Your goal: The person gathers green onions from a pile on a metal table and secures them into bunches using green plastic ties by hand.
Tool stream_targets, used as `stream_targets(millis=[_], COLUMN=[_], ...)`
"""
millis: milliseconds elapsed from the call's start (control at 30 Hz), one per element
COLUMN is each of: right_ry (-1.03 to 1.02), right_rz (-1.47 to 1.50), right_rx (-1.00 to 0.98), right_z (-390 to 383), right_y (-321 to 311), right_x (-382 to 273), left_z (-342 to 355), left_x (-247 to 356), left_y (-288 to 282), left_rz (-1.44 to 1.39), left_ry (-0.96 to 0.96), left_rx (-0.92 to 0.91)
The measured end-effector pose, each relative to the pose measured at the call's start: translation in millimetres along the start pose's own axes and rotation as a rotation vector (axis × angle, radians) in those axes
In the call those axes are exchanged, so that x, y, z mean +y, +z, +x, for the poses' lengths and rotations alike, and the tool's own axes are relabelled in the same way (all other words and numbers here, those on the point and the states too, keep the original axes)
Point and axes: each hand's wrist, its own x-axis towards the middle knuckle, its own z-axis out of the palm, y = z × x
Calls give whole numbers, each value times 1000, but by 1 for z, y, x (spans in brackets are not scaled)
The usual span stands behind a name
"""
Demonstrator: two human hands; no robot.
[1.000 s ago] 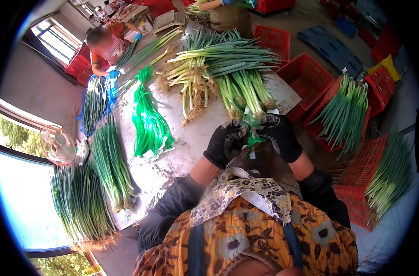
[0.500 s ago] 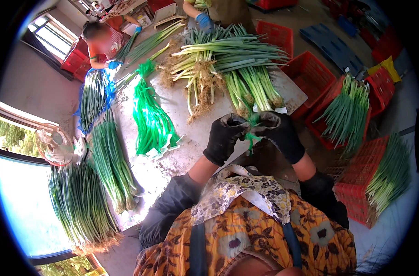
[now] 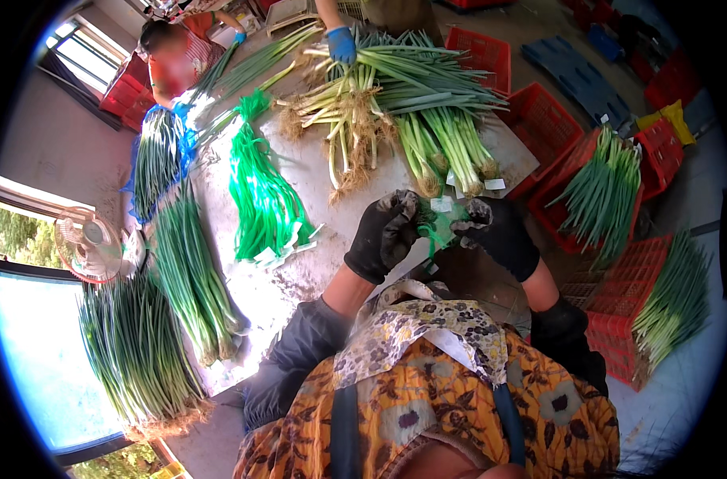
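A green mesh net (image 3: 438,233) with a small white tag stretches between my two black-gloved hands, close to the table's near edge. My left hand (image 3: 381,237) pinches its left side, and my right hand (image 3: 503,239) grips the right side. Just beyond them lie bundles of green onions (image 3: 459,148) with white roots toward me and white labels at their ends. Behind is a heap of loose green onions (image 3: 427,80) with brown, hairy roots. A bunch of bright green mesh nets (image 3: 263,188) rests to the left, tied at the far end.
Bundled green onions (image 3: 192,271) line the table's left edge, beside a fan (image 3: 88,243). Red crates (image 3: 543,128) stand on the right, some filled with onions. Across the table, a blue-gloved hand (image 3: 342,45) touches the heap; another person (image 3: 184,60) works at far left.
My hands have moved slightly apart, and the net between them is spread wider, showing its tag. The co-worker's blue-gloved hand has come forward onto the onion heap.
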Motion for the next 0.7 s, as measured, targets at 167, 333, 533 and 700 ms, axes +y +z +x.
stream_targets(millis=[167, 333, 533, 700], right_ry=[-98, -176, 241, 129], right_rz=[-298, -294, 129, -94], right_rx=[148, 399, 411, 531], right_z=[2, 9, 4, 4], right_y=[5, 20, 0, -14], right_x=[12, 28, 16, 46], left_z=[2, -2, -4, -5], left_x=[-13, -8, 8, 13], left_y=[-41, 17, -18, -17], left_rz=[126, -273, -300, -207], left_ry=[62, -89, -112, -78], left_rx=[-68, 222, -76, -93])
